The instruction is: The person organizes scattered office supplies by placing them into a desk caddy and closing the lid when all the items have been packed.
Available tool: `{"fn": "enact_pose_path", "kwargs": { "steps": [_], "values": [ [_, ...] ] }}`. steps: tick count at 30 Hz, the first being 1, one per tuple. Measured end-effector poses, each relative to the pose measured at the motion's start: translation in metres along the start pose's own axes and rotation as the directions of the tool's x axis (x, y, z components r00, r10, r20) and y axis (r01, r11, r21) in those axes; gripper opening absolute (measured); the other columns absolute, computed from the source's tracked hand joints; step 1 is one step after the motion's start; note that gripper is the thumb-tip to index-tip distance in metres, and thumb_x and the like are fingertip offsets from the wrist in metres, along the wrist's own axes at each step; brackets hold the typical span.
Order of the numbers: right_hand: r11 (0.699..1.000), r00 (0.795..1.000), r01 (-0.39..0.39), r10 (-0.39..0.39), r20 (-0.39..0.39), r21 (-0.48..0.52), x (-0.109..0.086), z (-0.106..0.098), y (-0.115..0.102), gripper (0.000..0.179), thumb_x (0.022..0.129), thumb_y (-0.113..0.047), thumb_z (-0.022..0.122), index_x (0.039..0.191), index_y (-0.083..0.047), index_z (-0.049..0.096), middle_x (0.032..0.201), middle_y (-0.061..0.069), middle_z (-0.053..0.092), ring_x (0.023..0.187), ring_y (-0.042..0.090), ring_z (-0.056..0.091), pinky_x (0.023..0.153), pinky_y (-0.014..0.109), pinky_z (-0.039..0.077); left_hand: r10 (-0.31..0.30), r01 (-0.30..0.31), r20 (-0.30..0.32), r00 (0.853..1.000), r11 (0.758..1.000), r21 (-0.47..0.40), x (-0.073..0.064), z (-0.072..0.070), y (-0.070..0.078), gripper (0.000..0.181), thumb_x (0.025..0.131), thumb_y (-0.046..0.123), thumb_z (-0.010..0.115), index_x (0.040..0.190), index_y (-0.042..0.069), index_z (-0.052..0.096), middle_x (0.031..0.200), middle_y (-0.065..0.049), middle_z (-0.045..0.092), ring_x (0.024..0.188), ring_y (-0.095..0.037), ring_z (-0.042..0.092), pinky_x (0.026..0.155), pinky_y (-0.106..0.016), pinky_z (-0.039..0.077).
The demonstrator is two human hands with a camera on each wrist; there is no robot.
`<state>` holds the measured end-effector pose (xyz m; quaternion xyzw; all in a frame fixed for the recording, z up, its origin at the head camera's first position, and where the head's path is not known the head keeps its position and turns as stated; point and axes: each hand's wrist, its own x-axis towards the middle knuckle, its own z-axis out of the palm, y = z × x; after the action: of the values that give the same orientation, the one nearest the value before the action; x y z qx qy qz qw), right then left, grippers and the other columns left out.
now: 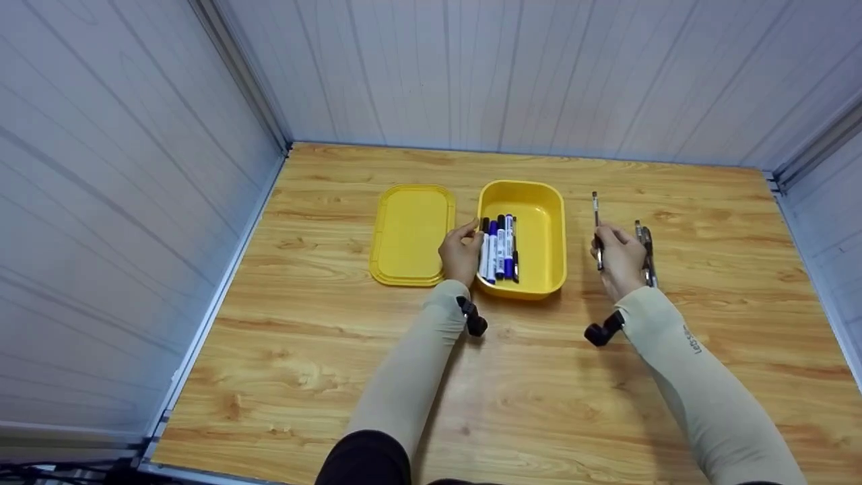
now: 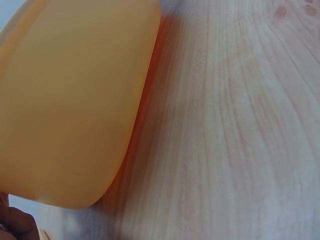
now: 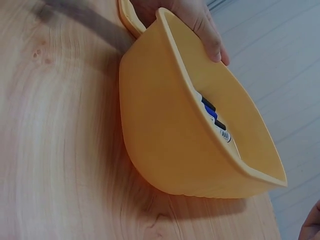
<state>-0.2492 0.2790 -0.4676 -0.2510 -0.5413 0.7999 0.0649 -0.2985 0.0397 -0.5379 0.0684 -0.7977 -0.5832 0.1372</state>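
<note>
A yellow plastic box (image 1: 543,294) lies open on the table, with several whiteboard markers (image 1: 500,250) and a slim pen (image 1: 516,266) side by side along its left part. My left hand (image 1: 461,256) holds the box by its left wall; from the right wrist view its fingers (image 3: 212,42) reach over the rim. To the right of the box, my right hand (image 1: 621,259) pinches a slim pen (image 1: 596,210) with a dark cap, which points away from me above the table. Close beside that hand, several dark pens (image 1: 649,252) lie partly hidden behind it.
The yellow lid (image 1: 412,236) lies flat to the left of the box, near my left hand. Wood-grained table (image 1: 289,350) spreads around everything, with pale panel walls (image 1: 417,74) at the back and sides.
</note>
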Motion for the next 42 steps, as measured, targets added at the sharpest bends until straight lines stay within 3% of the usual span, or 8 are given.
{"fn": "enact_pose_path", "kwargs": {
  "steps": [8, 12, 18, 26, 36, 42],
  "values": [
    [0.999, 1.0, -0.014, 0.014, -0.004, 0.047, -0.001, 0.005, 0.005, 0.035, 0.085, -0.007, 0.06, 0.118, 0.0, 0.055, 0.091, 0.008, 0.055, 0.069, 0.013, 0.054, 0.056, 0.02, 0.047, -0.042, 0.043, 0.013, 0.999, 0.999, -0.02, -0.001, 0.0, -0.001, 0.028, 0.08, 0.012, 0.068, 0.108, 0.018, 0.068, 0.082, 0.004, 0.058, 0.068, -0.007, 0.053, 0.057, -0.019, 0.045],
    [1.0, 1.0, -0.016, 0.016, -0.015, 0.007, -0.001, 0.006, 0.006, 0.036, 0.085, -0.009, 0.06, 0.12, -0.002, 0.055, 0.093, 0.008, 0.056, 0.07, 0.012, 0.053, 0.057, 0.02, 0.047, -0.044, 0.045, 0.017, 0.999, 0.999, -0.03, -0.002, 0.0, -0.002, 0.029, 0.08, 0.013, 0.068, 0.108, 0.018, 0.067, 0.082, 0.004, 0.058, 0.062, -0.008, 0.051, 0.054, -0.02, 0.044],
    [1.0, 0.999, -0.017, 0.017, -0.029, -0.007, 0.0, 0.008, 0.009, 0.031, 0.084, -0.01, 0.061, 0.115, -0.002, 0.058, 0.087, 0.007, 0.057, 0.07, 0.013, 0.054, 0.055, 0.019, 0.046, -0.038, 0.038, 0.017, 0.999, 0.999, -0.034, -0.002, 0.0, -0.003, 0.029, 0.081, 0.014, 0.068, 0.109, 0.019, 0.067, 0.082, 0.004, 0.058, 0.064, -0.008, 0.052, 0.055, -0.02, 0.045],
    [0.999, 0.999, -0.01, 0.009, -0.033, -0.044, 0.001, 0.009, 0.015, 0.032, 0.085, -0.014, 0.062, 0.114, -0.002, 0.058, 0.076, 0.005, 0.059, 0.056, 0.011, 0.053, 0.04, 0.02, 0.038, -0.034, 0.034, 0.017, 0.999, 0.999, -0.032, -0.002, 0.001, -0.003, 0.029, 0.081, 0.014, 0.068, 0.109, 0.019, 0.067, 0.082, 0.005, 0.058, 0.073, -0.007, 0.053, 0.06, -0.018, 0.045],
    [1.0, 1.0, -0.001, 0.002, -0.019, 0.014, -0.002, 0.016, 0.018, 0.013, 0.084, -0.008, 0.061, 0.095, -0.003, 0.064, 0.075, 0.007, 0.057, 0.058, 0.012, 0.053, 0.048, 0.021, 0.044, -0.03, 0.031, 0.009, 0.999, 0.999, -0.025, -0.001, 0.001, -0.002, 0.028, 0.08, 0.013, 0.068, 0.108, 0.019, 0.067, 0.08, 0.006, 0.058, 0.075, -0.006, 0.053, 0.064, -0.019, 0.044],
    [0.999, 1.0, -0.002, 0.002, -0.014, -0.036, -0.002, 0.019, 0.02, 0.014, 0.084, -0.012, 0.062, 0.094, -0.002, 0.062, 0.071, 0.007, 0.057, 0.055, 0.013, 0.049, 0.044, 0.021, 0.039, -0.03, 0.03, 0.017, 0.999, 0.999, -0.031, -0.001, 0.001, -0.002, 0.029, 0.08, 0.013, 0.068, 0.109, 0.02, 0.067, 0.082, 0.005, 0.058, 0.075, -0.007, 0.053, 0.064, -0.02, 0.044]
  ]
}}
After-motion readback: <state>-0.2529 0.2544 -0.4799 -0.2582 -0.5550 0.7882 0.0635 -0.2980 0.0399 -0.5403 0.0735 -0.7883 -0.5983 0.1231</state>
